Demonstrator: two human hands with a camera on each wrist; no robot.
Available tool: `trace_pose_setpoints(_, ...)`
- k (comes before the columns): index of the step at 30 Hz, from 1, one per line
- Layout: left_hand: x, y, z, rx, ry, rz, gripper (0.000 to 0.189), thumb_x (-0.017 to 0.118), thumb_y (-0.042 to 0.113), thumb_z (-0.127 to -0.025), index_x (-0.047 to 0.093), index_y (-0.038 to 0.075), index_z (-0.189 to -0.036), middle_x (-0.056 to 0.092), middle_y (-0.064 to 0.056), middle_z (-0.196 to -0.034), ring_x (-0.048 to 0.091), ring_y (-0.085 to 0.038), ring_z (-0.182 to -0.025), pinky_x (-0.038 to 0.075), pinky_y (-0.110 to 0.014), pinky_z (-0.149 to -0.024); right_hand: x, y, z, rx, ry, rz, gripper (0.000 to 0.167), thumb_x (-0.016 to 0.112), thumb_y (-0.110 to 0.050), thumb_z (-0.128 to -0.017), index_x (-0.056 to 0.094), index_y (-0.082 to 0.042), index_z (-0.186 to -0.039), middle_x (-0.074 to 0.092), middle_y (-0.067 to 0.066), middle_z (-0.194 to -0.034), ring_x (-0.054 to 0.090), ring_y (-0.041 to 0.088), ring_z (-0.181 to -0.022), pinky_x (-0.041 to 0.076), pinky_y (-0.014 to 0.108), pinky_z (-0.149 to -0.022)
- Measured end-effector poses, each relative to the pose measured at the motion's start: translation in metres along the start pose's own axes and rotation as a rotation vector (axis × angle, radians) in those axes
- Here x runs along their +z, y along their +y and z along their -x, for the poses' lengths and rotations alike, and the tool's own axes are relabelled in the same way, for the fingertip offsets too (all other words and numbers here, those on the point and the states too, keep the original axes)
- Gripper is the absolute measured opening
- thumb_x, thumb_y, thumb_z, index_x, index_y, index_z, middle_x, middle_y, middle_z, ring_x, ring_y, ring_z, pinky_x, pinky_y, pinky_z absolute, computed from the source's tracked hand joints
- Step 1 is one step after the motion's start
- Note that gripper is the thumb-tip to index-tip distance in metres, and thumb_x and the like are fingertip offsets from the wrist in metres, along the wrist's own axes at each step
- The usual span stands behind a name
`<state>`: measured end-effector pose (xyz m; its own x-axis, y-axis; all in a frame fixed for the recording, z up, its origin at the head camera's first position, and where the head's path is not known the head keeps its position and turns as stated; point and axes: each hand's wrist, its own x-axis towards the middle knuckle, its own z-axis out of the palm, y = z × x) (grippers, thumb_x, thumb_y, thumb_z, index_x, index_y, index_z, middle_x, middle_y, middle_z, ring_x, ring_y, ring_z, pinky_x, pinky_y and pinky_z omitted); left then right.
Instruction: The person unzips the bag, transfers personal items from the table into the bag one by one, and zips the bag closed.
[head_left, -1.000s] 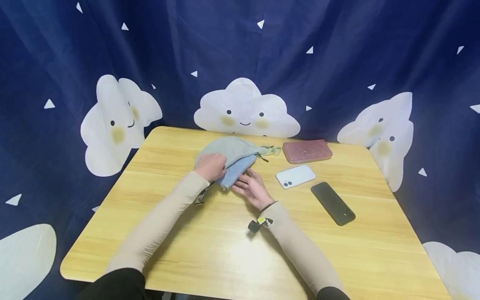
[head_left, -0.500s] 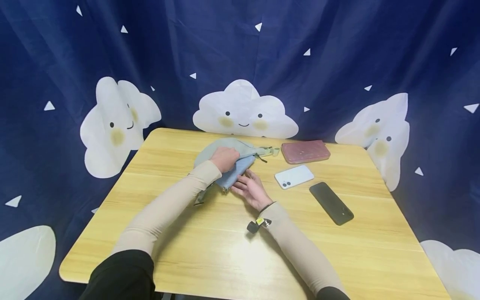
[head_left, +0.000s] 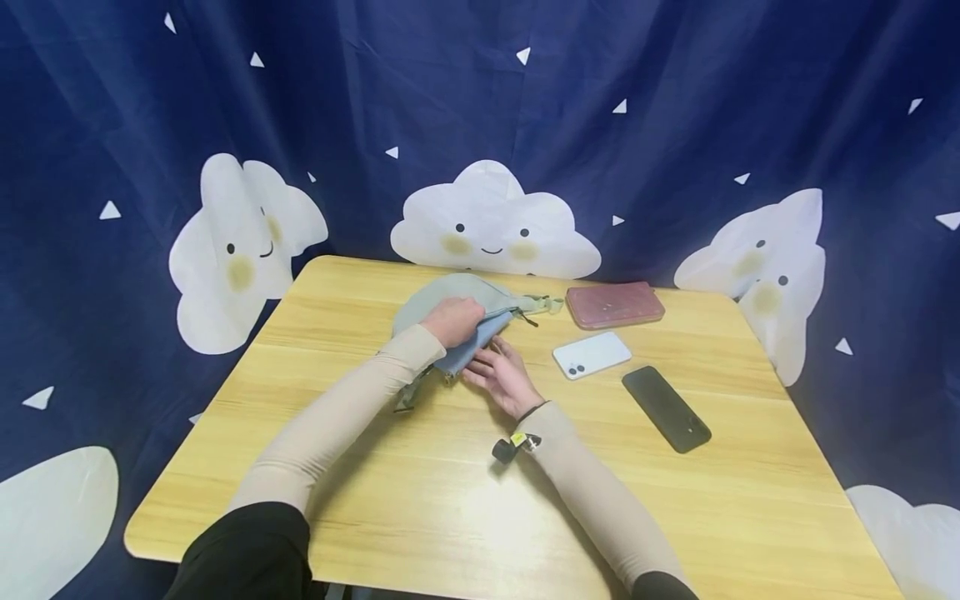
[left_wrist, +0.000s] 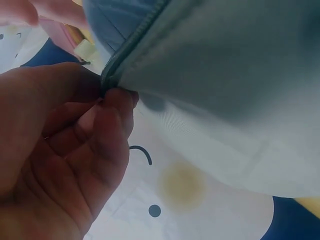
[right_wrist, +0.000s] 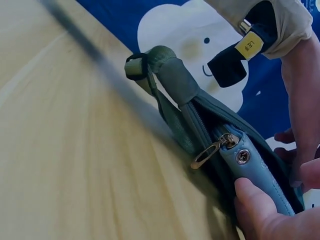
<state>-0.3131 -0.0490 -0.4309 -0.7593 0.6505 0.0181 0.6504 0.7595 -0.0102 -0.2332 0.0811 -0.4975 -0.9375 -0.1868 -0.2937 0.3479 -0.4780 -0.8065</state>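
Observation:
A pale green waist bag [head_left: 472, 287] lies at the back middle of the table, its zip parted. Partway inside it sits a blue zip wallet [head_left: 465, 352], whose metal zip pull [right_wrist: 207, 155] and snap show in the right wrist view. My left hand [head_left: 453, 321] reaches over the bag. In the left wrist view its thumb and forefinger pinch the zipped edge of the opening. My right hand [head_left: 510, 383] is at the wallet's near edge; in the right wrist view its fingers [right_wrist: 255, 202] lie along the wallet's end, holding it.
To the right lie a dusky pink wallet [head_left: 615, 303], a white phone [head_left: 592, 354] and a black phone [head_left: 666, 408] on the wooden table [head_left: 420, 500]. A blue curtain [head_left: 450, 75] with clouds hangs behind. The bag's strap [right_wrist: 167, 115] trails on the left.
Over the last second my left hand has slid right and slightly away along the bag's opening, now covering more of the blue wallet. My right hand stays nearly in place.

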Motion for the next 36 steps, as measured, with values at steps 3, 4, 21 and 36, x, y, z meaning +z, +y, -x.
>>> trace_pose_setpoints(3, 0.0, 0.0, 0.001, -0.001, 0.003, 0.028, 0.011, 0.063, 0.003, -0.094, 0.072, 0.002, -0.099, 0.075, -0.017, -0.098, 0.071, -0.03, -0.082, 0.06, -0.046, -0.076, 0.004, -0.001, -0.004, -0.008, -0.006, -0.006, 0.08, 0.049, 0.001, -0.102, 0.003, -0.01, -0.166, 0.04, 0.035, -0.155, 0.043, 0.049, -0.145, 0.042, 0.053, -0.117)
trace_pose_setpoints(4, 0.0, 0.0, 0.001, -0.002, 0.002, 0.035, 0.01, 0.064, 0.003, -0.094, 0.072, 0.002, -0.098, 0.075, -0.017, -0.098, 0.071, -0.03, -0.081, 0.06, -0.046, -0.076, 0.006, -0.001, -0.005, -0.008, -0.005, -0.012, 0.08, 0.049, 0.001, -0.101, 0.003, -0.01, -0.166, 0.04, 0.035, -0.155, 0.043, 0.049, -0.145, 0.042, 0.053, -0.117)
trace_pose_setpoints(21, -0.003, 0.001, 0.046, -0.073, -0.02, 0.001, 0.002, 0.068, 0.003, -0.087, 0.07, 0.004, -0.088, 0.075, -0.013, -0.09, 0.07, -0.027, -0.073, 0.061, -0.045, -0.068, 0.011, 0.003, -0.005, -0.008, 0.012, -0.049, 0.079, 0.046, 0.005, -0.1, 0.005, -0.01, -0.166, 0.04, 0.032, -0.155, 0.045, 0.047, -0.145, 0.043, 0.051, -0.117)
trace_pose_setpoints(36, 0.001, 0.007, 0.05, -0.028, 0.013, 0.06, 0.012, 0.063, 0.005, -0.097, 0.068, 0.003, -0.086, 0.074, -0.016, -0.089, 0.064, -0.024, -0.069, 0.059, -0.042, -0.065, 0.021, 0.006, -0.007, -0.031, 0.068, -0.039, 0.074, 0.047, 0.007, -0.098, 0.014, -0.005, -0.164, 0.05, 0.03, -0.144, 0.055, 0.042, -0.136, 0.043, 0.053, -0.116)
